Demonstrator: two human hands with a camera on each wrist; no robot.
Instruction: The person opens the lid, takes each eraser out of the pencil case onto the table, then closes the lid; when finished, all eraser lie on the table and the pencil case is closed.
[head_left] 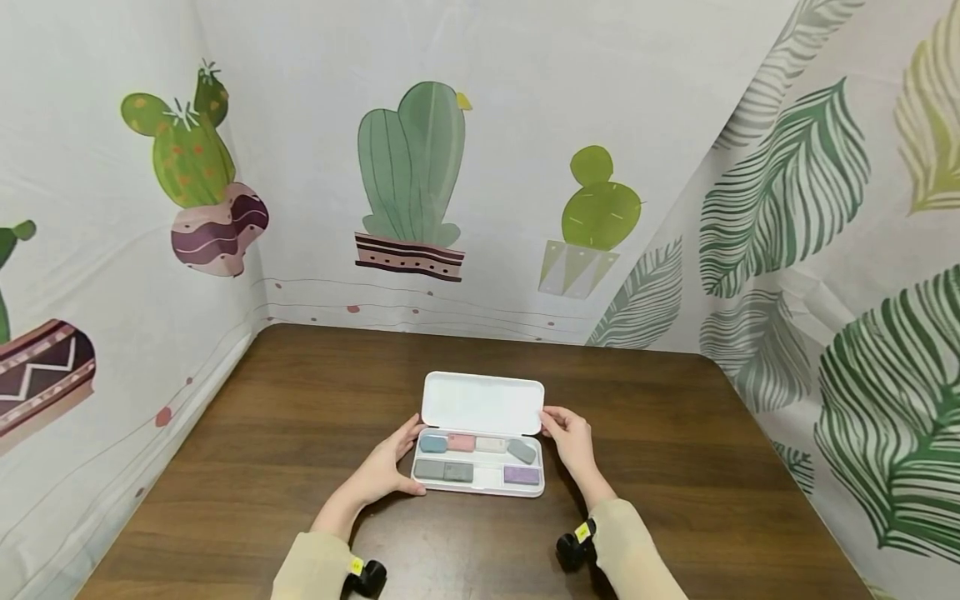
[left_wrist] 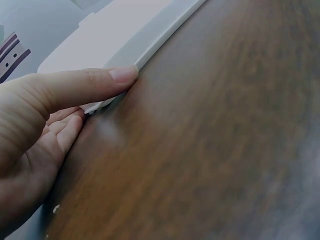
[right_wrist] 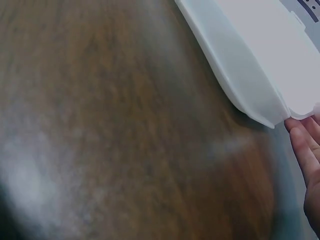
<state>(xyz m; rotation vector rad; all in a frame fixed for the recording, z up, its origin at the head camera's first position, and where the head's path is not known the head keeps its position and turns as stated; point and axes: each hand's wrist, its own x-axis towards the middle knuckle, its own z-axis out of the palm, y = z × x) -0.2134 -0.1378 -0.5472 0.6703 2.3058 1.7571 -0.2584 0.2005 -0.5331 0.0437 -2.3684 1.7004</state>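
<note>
A white flat case (head_left: 487, 478) lies on the table with its hinged lid (head_left: 483, 404) raised at the back. My left hand (head_left: 378, 475) grips the case's left end, thumb at the front corner and fingers toward the hinge. At the lid's right edge, the fingertips of my right hand (head_left: 573, 446) pinch its lower corner. Inside, the back row has a blue block (head_left: 432, 442), a pink block (head_left: 461, 442), a white block (head_left: 491, 446) and a slanted grey block (head_left: 521, 452). In front sit two grey blocks (head_left: 444, 471) side by side and a purple block (head_left: 522, 475) at the right.
The brown wooden table (head_left: 315, 400) spreads around the case. A white cloth (head_left: 510, 67) printed with cacti and leaves hangs behind and on both sides. Both wrists wear small black cameras.
</note>
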